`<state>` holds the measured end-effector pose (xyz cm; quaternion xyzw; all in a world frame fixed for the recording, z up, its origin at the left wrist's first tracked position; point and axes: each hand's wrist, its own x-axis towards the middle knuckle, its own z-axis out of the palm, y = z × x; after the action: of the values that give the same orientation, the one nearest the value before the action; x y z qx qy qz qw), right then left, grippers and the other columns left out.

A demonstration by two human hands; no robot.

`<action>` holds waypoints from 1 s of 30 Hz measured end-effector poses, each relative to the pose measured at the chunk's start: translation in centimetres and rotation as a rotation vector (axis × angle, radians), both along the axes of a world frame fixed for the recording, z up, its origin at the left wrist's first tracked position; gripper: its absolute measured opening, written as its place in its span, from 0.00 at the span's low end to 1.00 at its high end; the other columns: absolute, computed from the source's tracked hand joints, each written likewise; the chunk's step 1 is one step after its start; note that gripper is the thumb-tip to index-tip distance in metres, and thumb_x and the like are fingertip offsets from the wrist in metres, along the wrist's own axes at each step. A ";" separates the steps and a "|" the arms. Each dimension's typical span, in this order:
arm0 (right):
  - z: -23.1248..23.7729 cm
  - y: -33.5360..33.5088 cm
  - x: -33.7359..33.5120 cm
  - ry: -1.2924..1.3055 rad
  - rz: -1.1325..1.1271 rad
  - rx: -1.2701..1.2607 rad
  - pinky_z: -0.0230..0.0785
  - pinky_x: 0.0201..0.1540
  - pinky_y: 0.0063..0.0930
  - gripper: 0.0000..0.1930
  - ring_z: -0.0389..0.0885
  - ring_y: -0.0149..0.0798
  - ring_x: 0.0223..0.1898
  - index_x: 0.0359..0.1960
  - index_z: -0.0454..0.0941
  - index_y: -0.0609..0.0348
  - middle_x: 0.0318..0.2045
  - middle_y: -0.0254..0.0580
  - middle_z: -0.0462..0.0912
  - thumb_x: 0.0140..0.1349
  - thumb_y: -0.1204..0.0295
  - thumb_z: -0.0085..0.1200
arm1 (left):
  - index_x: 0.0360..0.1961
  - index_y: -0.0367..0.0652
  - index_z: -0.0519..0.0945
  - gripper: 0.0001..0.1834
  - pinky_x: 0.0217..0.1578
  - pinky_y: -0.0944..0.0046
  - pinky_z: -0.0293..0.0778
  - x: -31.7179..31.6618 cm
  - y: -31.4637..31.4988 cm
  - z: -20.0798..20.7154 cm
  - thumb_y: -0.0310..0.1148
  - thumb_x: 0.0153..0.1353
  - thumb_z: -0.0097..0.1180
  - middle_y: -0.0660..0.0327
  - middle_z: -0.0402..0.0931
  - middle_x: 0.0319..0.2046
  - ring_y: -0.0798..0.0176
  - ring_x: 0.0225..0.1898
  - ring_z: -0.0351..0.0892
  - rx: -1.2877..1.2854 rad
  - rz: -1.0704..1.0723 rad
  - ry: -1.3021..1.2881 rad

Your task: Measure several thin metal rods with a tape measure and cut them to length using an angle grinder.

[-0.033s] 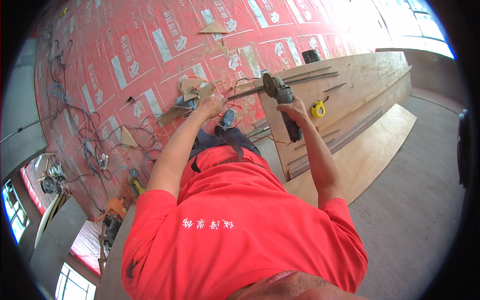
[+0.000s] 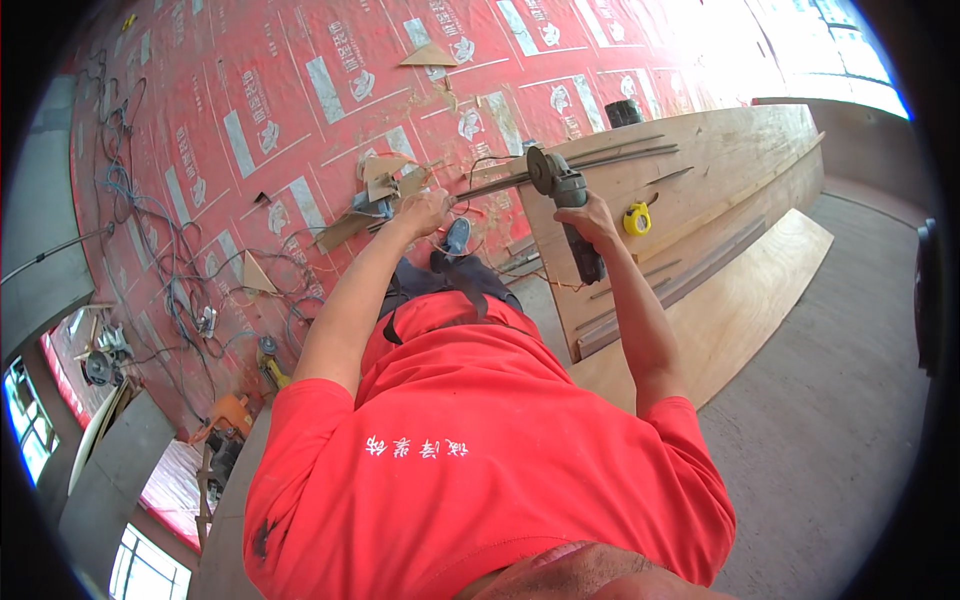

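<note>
Two bare hands are at work, with one angle grinder (image 2: 569,190) and one long dark bar (image 2: 490,189) between them. One yellow tape measure (image 2: 637,219) lies on the upper board (image 2: 740,150); a second, paler board (image 2: 770,280) is beside it, nearer the person. Several thin dark strips (image 2: 625,148) rest on the upper board as well. Two triangular offcuts, one far off (image 2: 430,55) and one to the left (image 2: 258,274), lie on the red sheeting (image 2: 290,130).

Both boards are flat, smooth and wooden, with visible grain; the sheeting is printed, creased and dusty. The grinder has a round disc and a dark, tube-like body.

Both arms stretch forward. The left hand (image 2: 427,211) is closed in a fist around the bar's near end. The right hand (image 2: 592,220) wraps the grinder's body, fingers curled, holding it above the upper board's left end, disc pointing away from the person. Whether the disc touches the bar cannot be told.
</note>
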<state>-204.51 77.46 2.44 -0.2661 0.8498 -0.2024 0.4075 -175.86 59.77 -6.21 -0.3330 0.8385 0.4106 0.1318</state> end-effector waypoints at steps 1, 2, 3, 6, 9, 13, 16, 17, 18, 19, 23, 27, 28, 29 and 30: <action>-0.1 0.0 0.0 0.010 -0.011 -0.014 0.72 0.36 0.32 0.26 0.79 0.38 0.29 0.40 0.79 0.58 0.28 0.41 0.81 0.35 0.61 0.66 | 0.47 0.43 0.73 0.23 0.47 0.44 0.70 0.0 0.0 0.0 0.50 0.69 0.37 0.42 0.78 0.42 0.39 0.47 0.76 -0.016 -0.003 0.015; -0.1 0.0 0.0 -0.014 -0.006 -0.009 0.72 0.36 0.32 0.26 0.79 0.38 0.29 0.40 0.79 0.58 0.28 0.41 0.81 0.35 0.61 0.66 | 0.47 0.43 0.73 0.23 0.47 0.44 0.70 0.0 0.0 0.0 0.50 0.69 0.37 0.42 0.78 0.42 0.39 0.47 0.76 -0.010 -0.006 -0.004; -0.1 0.0 0.0 -0.010 -0.008 -0.005 0.72 0.36 0.32 0.26 0.80 0.37 0.29 0.40 0.79 0.58 0.28 0.40 0.81 0.36 0.61 0.66 | 0.47 0.43 0.73 0.22 0.47 0.44 0.70 0.0 0.0 -0.1 0.50 0.69 0.38 0.42 0.78 0.42 0.39 0.47 0.76 -0.007 -0.009 0.008; -0.1 0.0 -0.1 -0.017 -0.012 -0.001 0.72 0.36 0.31 0.26 0.80 0.37 0.29 0.40 0.79 0.59 0.28 0.40 0.82 0.36 0.62 0.66 | 0.47 0.42 0.73 0.23 0.47 0.44 0.70 0.0 0.0 -0.4 0.51 0.69 0.38 0.42 0.78 0.42 0.39 0.47 0.76 -0.011 -0.016 0.010; -0.2 0.0 -0.2 -0.030 -0.014 0.009 0.72 0.36 0.31 0.26 0.80 0.37 0.30 0.40 0.79 0.60 0.29 0.40 0.82 0.36 0.62 0.66 | 0.47 0.42 0.72 0.23 0.47 0.44 0.70 0.1 0.1 -0.8 0.51 0.69 0.38 0.42 0.78 0.43 0.39 0.47 0.76 -0.020 -0.021 0.018; -0.7 0.2 -0.4 0.020 0.013 -0.002 0.72 0.37 0.31 0.26 0.80 0.37 0.30 0.41 0.79 0.60 0.29 0.40 0.82 0.36 0.62 0.66 | 0.47 0.42 0.73 0.24 0.47 0.45 0.71 0.1 0.0 -1.1 0.52 0.69 0.38 0.42 0.77 0.43 0.40 0.47 0.76 -0.019 -0.011 0.040; -0.8 0.4 -0.3 -0.042 -0.023 -0.039 0.72 0.37 0.31 0.26 0.80 0.37 0.31 0.40 0.79 0.60 0.30 0.41 0.82 0.37 0.62 0.66 | 0.47 0.42 0.73 0.24 0.47 0.45 0.71 0.0 0.0 -1.0 0.52 0.69 0.38 0.42 0.77 0.43 0.39 0.48 0.76 -0.001 0.014 0.039; -0.7 0.5 -0.3 -0.058 -0.014 -0.044 0.72 0.37 0.31 0.26 0.80 0.37 0.31 0.40 0.79 0.60 0.30 0.41 0.82 0.37 0.62 0.66 | 0.47 0.42 0.73 0.24 0.47 0.45 0.71 0.0 0.0 -0.9 0.52 0.69 0.38 0.42 0.77 0.43 0.39 0.48 0.76 0.009 0.006 0.020; -0.6 0.5 -0.3 -0.022 0.024 -0.017 0.72 0.38 0.31 0.26 0.80 0.37 0.31 0.40 0.80 0.60 0.30 0.41 0.83 0.37 0.62 0.66 | 0.47 0.42 0.73 0.24 0.47 0.45 0.71 0.0 0.0 -0.9 0.52 0.69 0.38 0.42 0.78 0.43 0.39 0.47 0.76 0.005 0.001 0.011; -0.3 0.5 -0.3 0.041 0.063 0.004 0.72 0.38 0.30 0.25 0.80 0.37 0.31 0.40 0.80 0.60 0.31 0.41 0.83 0.37 0.62 0.66 | 0.47 0.43 0.73 0.23 0.47 0.45 0.71 0.0 0.0 -0.8 0.52 0.69 0.38 0.42 0.78 0.43 0.39 0.47 0.76 -0.007 0.005 0.021; 0.5 0.4 -0.1 -0.004 -0.022 0.124 0.72 0.38 0.30 0.25 0.80 0.37 0.31 0.40 0.81 0.60 0.31 0.42 0.83 0.36 0.63 0.66 | 0.46 0.44 0.74 0.23 0.47 0.44 0.71 0.0 0.0 -0.8 0.52 0.69 0.38 0.43 0.78 0.43 0.39 0.47 0.76 -0.018 -0.010 0.006; 0.6 -0.2 0.0 -0.040 0.001 0.057 0.72 0.37 0.30 0.24 0.80 0.35 0.30 0.40 0.81 0.60 0.31 0.41 0.83 0.37 0.63 0.66 | 0.44 0.44 0.74 0.23 0.45 0.43 0.71 0.0 0.2 -1.0 0.52 0.69 0.38 0.44 0.78 0.42 0.39 0.47 0.77 -0.024 0.008 0.016; 0.6 -0.4 0.0 -0.005 0.021 -0.002 0.72 0.37 0.30 0.24 0.80 0.35 0.30 0.40 0.81 0.60 0.30 0.40 0.83 0.37 0.64 0.66 | 0.43 0.44 0.74 0.23 0.45 0.43 0.71 0.1 0.3 -1.1 0.53 0.69 0.38 0.44 0.79 0.42 0.39 0.46 0.77 -0.038 0.030 0.040; 0.6 -0.9 -0.2 -0.001 -0.014 0.100 0.72 0.36 0.29 0.23 0.79 0.34 0.29 0.39 0.81 0.60 0.30 0.39 0.83 0.37 0.65 0.66 | 0.43 0.44 0.74 0.23 0.45 0.43 0.71 0.1 0.3 -1.2 0.53 0.69 0.38 0.44 0.79 0.42 0.39 0.46 0.77 -0.026 0.033 0.030; 0.6 -1.2 -0.2 -0.013 -0.004 0.118 0.72 0.36 0.29 0.23 0.79 0.34 0.29 0.39 0.81 0.60 0.30 0.39 0.83 0.37 0.65 0.66 | 0.43 0.44 0.74 0.23 0.44 0.43 0.71 0.1 0.3 -1.2 0.53 0.69 0.38 0.45 0.79 0.41 0.40 0.46 0.77 -0.044 0.011 0.016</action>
<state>-204.72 76.29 3.02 -0.2387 0.8580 -0.1546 0.4277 -175.80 60.06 -7.45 -0.3369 0.8466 0.3955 0.1156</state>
